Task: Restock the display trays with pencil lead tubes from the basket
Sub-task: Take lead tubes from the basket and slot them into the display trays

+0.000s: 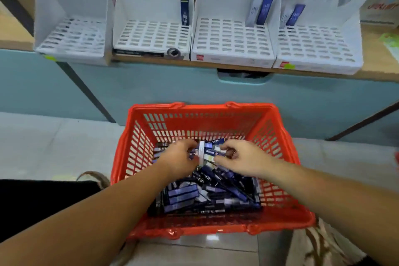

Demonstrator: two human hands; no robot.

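Above and beyond the basket (205, 107): wooden worktop (377, 72) carrying four white display trays (233, 39), slotted grids nearly bare save a few upright packs (266, 6) at the back, hence the restock. Basket itself: red, set on the floor (43, 147) just below those trays, seemingly to keep each reach short. Inside the basket: loose heap of dark-blue pencil lead tubes (194, 198). Toward the basket's far end, left hand (179, 157) and right hand (241, 157), both pinching one small cluster, likely gathering several per trip.
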